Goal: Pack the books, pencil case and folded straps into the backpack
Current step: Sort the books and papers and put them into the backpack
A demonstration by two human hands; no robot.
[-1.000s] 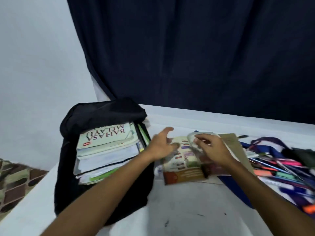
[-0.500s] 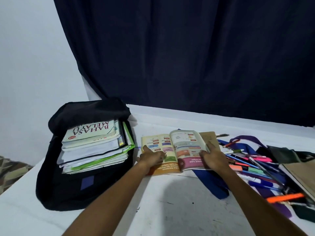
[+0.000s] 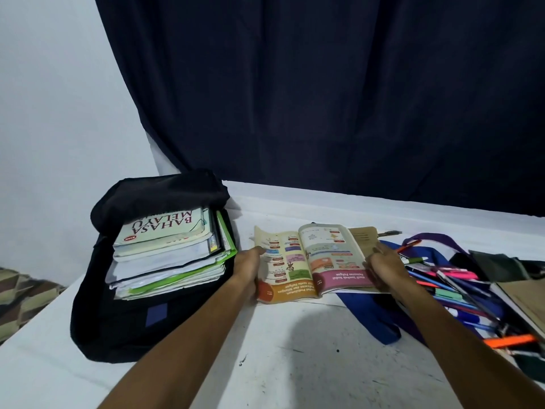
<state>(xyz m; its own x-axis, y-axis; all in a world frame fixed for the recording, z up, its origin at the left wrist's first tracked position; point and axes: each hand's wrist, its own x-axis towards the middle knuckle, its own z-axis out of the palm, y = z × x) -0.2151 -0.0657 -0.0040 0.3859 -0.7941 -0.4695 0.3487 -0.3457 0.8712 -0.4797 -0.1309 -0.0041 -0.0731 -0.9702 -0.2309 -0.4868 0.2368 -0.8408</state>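
I judge the packing about half done. The black backpack [image 3: 118,314] lies flat and open on the white table [image 3: 295,364], and a stack of books [image 3: 168,255] sits in its opening, with a "BAHASA MELAYU" book [image 3: 163,228] on top. The stack rises above the sides of the bag, so I think it needs pushing in before the bag can close.

Still outside is the open workbook [image 3: 312,261], lying on the table just right of the backpack. My left hand [image 3: 249,267] holds its left edge, fingers curled on the page. My right hand [image 3: 383,267] grips the right page edge — thumb under or over, I cannot tell. The hands are apart, one on each side of the book.

To the right, a loose pile of pens and markers [image 3: 448,278] lies spread over blue and purple straps [image 3: 371,314] — not folded yet. I cannot pick out the pencil case with certainty. A brown notebook [image 3: 525,299] also waits at the far right.
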